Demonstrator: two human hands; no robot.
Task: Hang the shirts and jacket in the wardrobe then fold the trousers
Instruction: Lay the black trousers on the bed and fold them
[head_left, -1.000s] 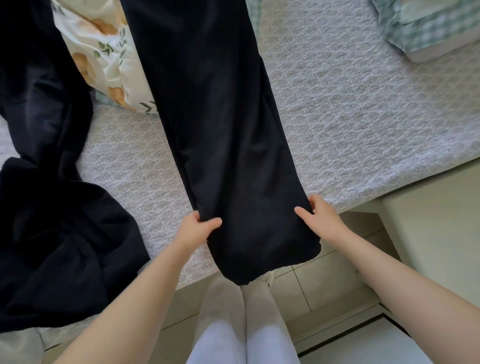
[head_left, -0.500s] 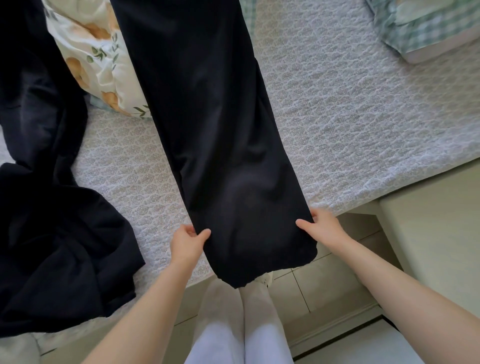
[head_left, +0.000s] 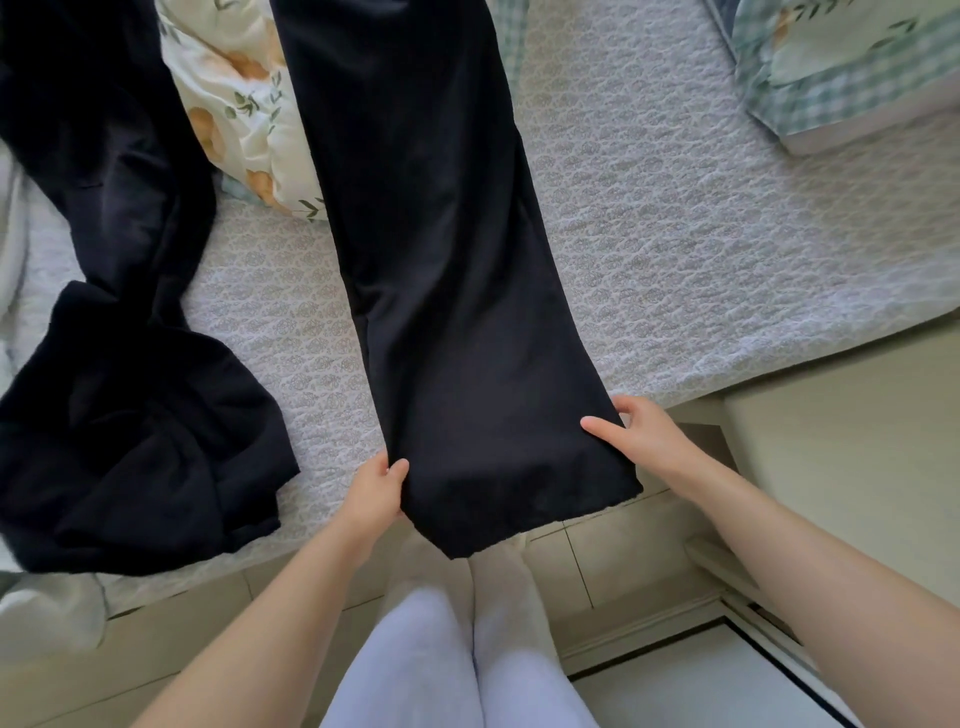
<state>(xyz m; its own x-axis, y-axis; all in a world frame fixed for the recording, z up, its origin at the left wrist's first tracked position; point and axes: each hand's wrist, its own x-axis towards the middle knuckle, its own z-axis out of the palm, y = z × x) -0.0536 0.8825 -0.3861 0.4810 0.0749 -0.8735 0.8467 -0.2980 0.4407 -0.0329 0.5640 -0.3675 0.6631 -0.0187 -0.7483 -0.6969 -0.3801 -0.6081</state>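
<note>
Risk 1: hem end of trousers (head_left: 441, 312) overhangs the bed (head_left: 675, 234) edge above the floor (head_left: 597, 561). If either pinch slackens, cloth wt. could drag the leg off the bed.
Risk 2: uneven pull, L vs R, would likely skew the legs and give a crooked fold.
Grip: left hand (head_left: 374, 491) pinches the L edge near the hem, thumb on top. Right hand (head_left: 644, 441) pinches the R edge, thumb flat on the cloth, fingers beneath.
Position: trousers run lengthwise away from both hands, up the bed; hem corner hangs below the hands. Second dark garment (head_left: 119, 415) lies apart, to the L.
</note>
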